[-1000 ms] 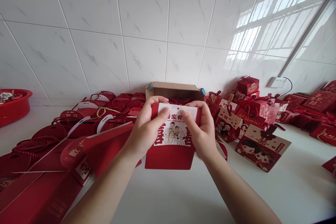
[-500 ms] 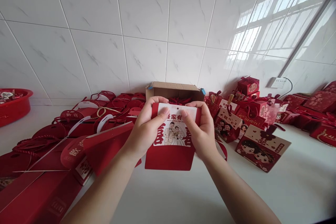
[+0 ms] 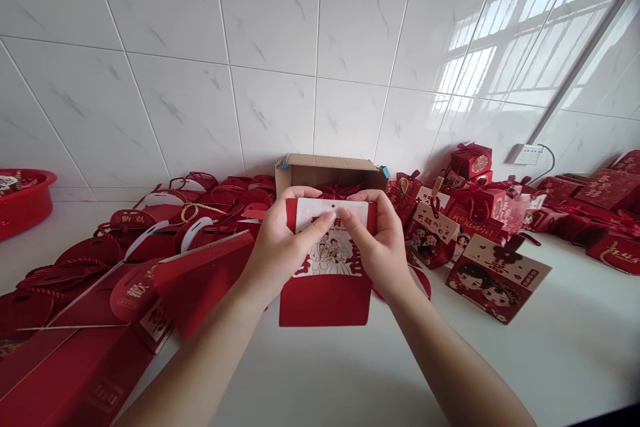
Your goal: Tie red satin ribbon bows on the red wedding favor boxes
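A flat red and white card box (image 3: 324, 300), printed with a bridal couple, is held up over the white table at the centre. My left hand (image 3: 285, 240) grips its left upper side, thumb on the printed white face and fingers behind. On the right upper side my right hand (image 3: 377, 240) has the same hold. Both thumbs lie close together just below a small hole at the top edge. The fingertips behind the card are partly hidden.
A cardboard box (image 3: 330, 161) stands by the tiled wall. Red boxes with cords (image 3: 90, 253) fill the left. Couple-printed boxes (image 3: 495, 280) and ribboned boxes (image 3: 471, 160) stand right. A red basin (image 3: 30, 203) is far left, a socket (image 3: 526, 154) on the wall.
Both thumbs have moved inward, closer together over the card's upper print. The view has shifted slightly. Both hands keep hold of the card box.
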The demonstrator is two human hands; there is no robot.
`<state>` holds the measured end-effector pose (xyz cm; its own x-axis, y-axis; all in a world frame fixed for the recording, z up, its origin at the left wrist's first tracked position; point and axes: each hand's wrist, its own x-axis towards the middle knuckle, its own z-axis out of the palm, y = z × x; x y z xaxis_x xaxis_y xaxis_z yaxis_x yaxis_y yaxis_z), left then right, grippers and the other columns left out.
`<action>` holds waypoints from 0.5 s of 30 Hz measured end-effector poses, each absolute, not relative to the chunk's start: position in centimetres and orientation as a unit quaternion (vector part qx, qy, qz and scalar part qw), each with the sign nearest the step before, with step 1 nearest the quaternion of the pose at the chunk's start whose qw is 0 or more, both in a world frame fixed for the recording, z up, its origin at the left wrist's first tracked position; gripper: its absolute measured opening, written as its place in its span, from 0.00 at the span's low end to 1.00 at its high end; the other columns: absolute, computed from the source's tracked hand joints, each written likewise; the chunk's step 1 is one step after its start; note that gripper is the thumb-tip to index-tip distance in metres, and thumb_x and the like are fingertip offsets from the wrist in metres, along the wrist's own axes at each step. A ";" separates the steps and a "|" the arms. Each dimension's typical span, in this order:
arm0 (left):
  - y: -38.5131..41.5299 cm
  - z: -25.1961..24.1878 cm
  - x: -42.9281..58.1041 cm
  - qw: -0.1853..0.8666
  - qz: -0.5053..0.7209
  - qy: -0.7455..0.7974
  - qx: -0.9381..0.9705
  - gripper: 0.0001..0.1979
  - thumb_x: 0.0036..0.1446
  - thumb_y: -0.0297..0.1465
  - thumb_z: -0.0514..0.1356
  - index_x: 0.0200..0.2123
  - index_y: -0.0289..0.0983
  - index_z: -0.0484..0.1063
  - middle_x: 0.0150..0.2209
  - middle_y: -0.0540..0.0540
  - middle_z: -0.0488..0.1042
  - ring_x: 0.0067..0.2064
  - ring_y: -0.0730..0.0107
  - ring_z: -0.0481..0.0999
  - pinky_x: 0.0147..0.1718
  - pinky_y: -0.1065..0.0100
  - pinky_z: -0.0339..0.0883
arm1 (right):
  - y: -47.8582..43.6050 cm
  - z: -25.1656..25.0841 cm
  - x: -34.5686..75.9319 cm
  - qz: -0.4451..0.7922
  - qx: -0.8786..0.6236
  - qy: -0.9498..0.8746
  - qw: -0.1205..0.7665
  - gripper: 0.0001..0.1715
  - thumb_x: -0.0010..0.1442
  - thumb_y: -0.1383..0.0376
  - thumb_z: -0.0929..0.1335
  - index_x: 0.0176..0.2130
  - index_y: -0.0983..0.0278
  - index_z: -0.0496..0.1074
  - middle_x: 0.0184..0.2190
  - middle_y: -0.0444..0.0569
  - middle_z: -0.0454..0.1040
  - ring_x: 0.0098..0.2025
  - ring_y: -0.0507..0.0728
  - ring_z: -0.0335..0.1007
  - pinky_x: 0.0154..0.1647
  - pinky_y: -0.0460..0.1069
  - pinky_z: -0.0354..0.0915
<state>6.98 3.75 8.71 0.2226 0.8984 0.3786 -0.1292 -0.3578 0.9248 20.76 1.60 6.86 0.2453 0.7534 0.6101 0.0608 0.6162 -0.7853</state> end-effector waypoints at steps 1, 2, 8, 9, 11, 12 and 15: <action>3.8 8.7 7.0 0.471 0.541 0.313 0.623 0.20 0.48 0.39 0.68 0.44 0.42 0.67 0.35 0.48 0.76 0.35 0.64 0.75 0.30 0.69 0.70 | 1.7 6.8 20.8 0.249 -0.360 -0.563 0.701 0.11 0.56 0.60 0.70 0.37 0.60 0.65 0.30 0.43 0.68 0.27 0.50 0.62 0.26 0.45 0.62; 3.8 8.7 7.1 0.471 0.540 0.314 0.623 0.20 0.49 0.38 0.68 0.44 0.42 0.67 0.35 0.48 0.76 0.35 0.64 0.75 0.30 0.69 0.70 | 1.7 6.8 20.9 0.254 -0.357 -0.562 0.701 0.11 0.56 0.60 0.70 0.37 0.59 0.65 0.31 0.43 0.68 0.28 0.50 0.62 0.26 0.45 0.62; 3.8 8.8 7.5 0.483 0.546 0.307 0.612 0.14 0.50 0.40 0.66 0.36 0.39 0.69 0.29 0.50 0.73 0.32 0.68 0.73 0.29 0.71 0.67 | 1.9 7.1 21.2 0.279 -0.351 -0.556 0.700 0.11 0.55 0.60 0.70 0.37 0.59 0.65 0.31 0.43 0.69 0.28 0.51 0.64 0.26 0.46 0.63; 3.8 8.8 7.5 0.480 0.547 0.315 0.610 0.15 0.50 0.40 0.67 0.37 0.39 0.69 0.29 0.50 0.73 0.32 0.67 0.73 0.28 0.71 0.67 | 1.9 7.1 21.2 0.275 -0.352 -0.557 0.700 0.11 0.55 0.61 0.70 0.37 0.59 0.65 0.31 0.43 0.69 0.29 0.51 0.65 0.27 0.46 0.64; 3.8 8.7 7.5 0.477 0.548 0.324 0.606 0.16 0.49 0.40 0.67 0.39 0.40 0.69 0.31 0.50 0.75 0.33 0.66 0.74 0.29 0.70 0.68 | 2.0 7.1 21.3 0.266 -0.352 -0.557 0.703 0.11 0.55 0.61 0.70 0.37 0.60 0.66 0.32 0.43 0.69 0.30 0.51 0.65 0.29 0.46 0.65; 3.9 8.6 7.5 0.477 0.549 0.324 0.605 0.17 0.49 0.40 0.68 0.39 0.40 0.70 0.31 0.50 0.75 0.34 0.65 0.75 0.30 0.69 0.69 | 2.0 7.1 21.4 0.264 -0.352 -0.557 0.704 0.11 0.54 0.61 0.70 0.37 0.60 0.66 0.32 0.43 0.69 0.30 0.51 0.65 0.29 0.46 0.65; 4.1 8.4 7.6 0.472 0.557 0.319 0.604 0.16 0.48 0.39 0.68 0.37 0.38 0.72 0.33 0.48 0.77 0.36 0.62 0.76 0.32 0.67 0.71 | 2.1 7.0 21.3 0.272 -0.353 -0.554 0.703 0.11 0.55 0.61 0.70 0.37 0.59 0.66 0.31 0.43 0.69 0.29 0.51 0.65 0.29 0.46 0.65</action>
